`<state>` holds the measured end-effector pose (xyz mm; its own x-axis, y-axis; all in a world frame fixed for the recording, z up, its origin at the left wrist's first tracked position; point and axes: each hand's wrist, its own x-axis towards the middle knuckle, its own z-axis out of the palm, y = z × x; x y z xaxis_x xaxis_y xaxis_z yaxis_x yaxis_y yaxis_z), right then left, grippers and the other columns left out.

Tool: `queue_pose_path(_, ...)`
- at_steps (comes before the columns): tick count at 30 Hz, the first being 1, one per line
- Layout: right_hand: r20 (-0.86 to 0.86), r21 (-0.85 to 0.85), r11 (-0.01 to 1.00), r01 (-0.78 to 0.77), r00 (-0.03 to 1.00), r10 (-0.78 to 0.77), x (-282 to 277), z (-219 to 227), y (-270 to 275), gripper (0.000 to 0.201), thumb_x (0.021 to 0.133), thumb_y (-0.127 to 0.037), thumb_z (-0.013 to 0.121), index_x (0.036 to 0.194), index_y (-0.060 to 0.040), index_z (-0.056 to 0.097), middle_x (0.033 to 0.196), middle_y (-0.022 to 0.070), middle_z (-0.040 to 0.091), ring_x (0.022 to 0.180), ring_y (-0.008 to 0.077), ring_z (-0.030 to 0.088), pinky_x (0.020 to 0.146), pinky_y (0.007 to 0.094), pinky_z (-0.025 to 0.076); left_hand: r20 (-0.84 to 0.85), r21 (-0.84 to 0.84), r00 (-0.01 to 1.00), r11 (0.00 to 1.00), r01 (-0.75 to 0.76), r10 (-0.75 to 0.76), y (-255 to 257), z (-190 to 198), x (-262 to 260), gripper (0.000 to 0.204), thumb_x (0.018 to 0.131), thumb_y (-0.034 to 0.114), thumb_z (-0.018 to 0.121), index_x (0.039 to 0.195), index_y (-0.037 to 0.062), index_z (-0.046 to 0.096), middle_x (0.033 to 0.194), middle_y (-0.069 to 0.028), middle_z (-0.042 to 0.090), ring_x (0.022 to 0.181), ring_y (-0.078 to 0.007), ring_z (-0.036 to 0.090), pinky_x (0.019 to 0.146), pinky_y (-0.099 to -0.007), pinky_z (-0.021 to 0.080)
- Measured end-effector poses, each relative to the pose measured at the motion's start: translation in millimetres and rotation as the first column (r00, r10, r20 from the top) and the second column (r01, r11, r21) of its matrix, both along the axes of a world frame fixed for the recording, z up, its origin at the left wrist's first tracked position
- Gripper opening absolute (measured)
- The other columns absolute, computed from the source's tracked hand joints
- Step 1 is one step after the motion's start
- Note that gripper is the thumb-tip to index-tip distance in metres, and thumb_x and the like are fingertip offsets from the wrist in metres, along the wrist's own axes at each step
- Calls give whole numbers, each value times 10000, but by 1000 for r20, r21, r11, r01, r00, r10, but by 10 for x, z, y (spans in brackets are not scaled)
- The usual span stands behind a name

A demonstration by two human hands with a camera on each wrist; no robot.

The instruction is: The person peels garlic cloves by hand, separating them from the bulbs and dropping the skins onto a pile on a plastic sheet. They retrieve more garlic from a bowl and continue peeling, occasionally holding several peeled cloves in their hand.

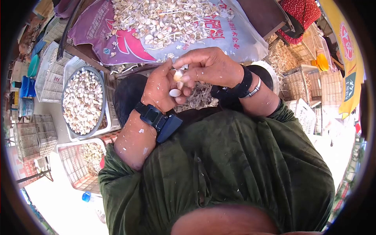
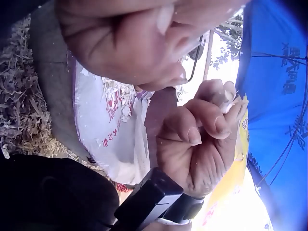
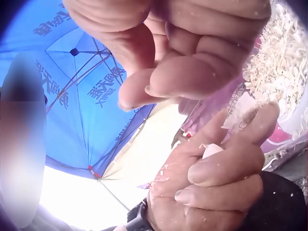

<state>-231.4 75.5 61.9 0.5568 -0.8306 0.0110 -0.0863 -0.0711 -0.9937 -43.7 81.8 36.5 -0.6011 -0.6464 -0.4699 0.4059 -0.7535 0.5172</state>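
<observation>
My left hand (image 1: 158,88) is palm up with its fingers curled round garlic cloves; a peeled white clove (image 1: 175,93) shows at the fingers. In the right wrist view a pale clove (image 3: 211,151) sits under the curled fingers, and papery skin (image 3: 242,111) lies between thumb and forefinger. Close against it, my right hand (image 1: 213,68) has bent fingers and pinches a garlic clove (image 1: 178,74) with brownish skin. From the left wrist, that clove (image 2: 224,100) shows at the right fingertips. Flakes of skin stick to both hands and the left forearm.
Ahead, a heap of garlic cloves (image 1: 164,23) lies on a printed sack (image 1: 129,55). To the left stands a round basin (image 1: 102,84) of cloves, with a plastic crate (image 1: 64,150) below it. Stacked crates (image 1: 297,84) stand at right. Garlic skins (image 1: 197,98) lie between the knees.
</observation>
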Motion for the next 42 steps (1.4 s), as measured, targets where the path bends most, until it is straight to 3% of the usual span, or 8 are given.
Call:
queue_pose_path(12,-504,-350,920,177,792,-344,-830,-375,-1297,168,911,-135,610,1028,-50,694,719,41,669,651,83,640,506,245,465,-361,-96,863,907,-411,353,-637,-453,2214,262,971,165,463,1072,-65,540,984,-142,552,818,-209,553,508,-248,411)
queue_pose_path(16,-604,-292,934,206,718,-347,-852,-749,-1669,275,900,-254,625,1102,-73,672,823,76,686,727,152,655,605,302,511,83,92,360,353,-931,929,-618,-673,3431,490,948,144,499,1362,-67,344,1462,-207,324,1262,-434,434,786,-419,562)
queue_pose_path(18,-689,-571,820,-36,565,-455,-773,-908,-1776,456,887,-398,637,1236,-108,596,1033,139,676,913,241,662,769,370,527,189,-323,344,389,-863,920,-459,-1310,4456,550,929,101,506,1401,-43,263,1516,-180,191,1330,-487,307,924,-540,535)
queue_pose_path(24,-880,-440,891,-108,248,-405,-504,-1078,-1912,653,867,-563,595,1357,-146,485,1229,190,597,1118,364,586,980,436,453,275,-266,-16,61,-962,961,-100,-1247,4417,577,943,36,422,1468,22,183,1548,-171,109,1323,-519,304,940,-620,510)
queue_pose_path(28,-716,-650,752,-113,423,-555,-834,-1462,-2175,482,878,-416,631,1245,-107,587,1117,164,643,962,306,662,848,423,529,120,-80,270,281,-957,955,-8,-995,3958,512,978,123,379,1457,21,231,1487,-193,312,1271,-377,483,797,-385,522)
queue_pose_path(30,-872,-234,957,172,399,-285,-807,-1102,-2086,381,925,-334,562,1226,-104,598,1157,160,642,873,218,695,760,366,567,89,-60,333,339,-939,939,-17,-874,3754,481,983,147,385,1433,4,292,1443,-192,383,1240,-326,526,748,-353,493)
queue_pose_path(34,-450,21,773,634,696,-559,-1084,-1245,-2079,275,896,-190,631,1102,-8,622,692,121,631,559,173,630,486,303,538,-12,-176,648,636,-751,761,-217,-309,2827,434,978,171,449,1355,-38,408,1279,-183,535,1065,-247,591,711,-314,483)
queue_pose_path(42,105,492,645,585,695,-711,-1273,-1304,-1874,282,899,-56,626,1121,9,465,735,87,546,527,167,494,469,345,434,-76,-359,972,904,-234,222,-924,273,1083,352,977,189,461,1219,-61,510,1122,-187,602,890,-213,575,619,-294,456)
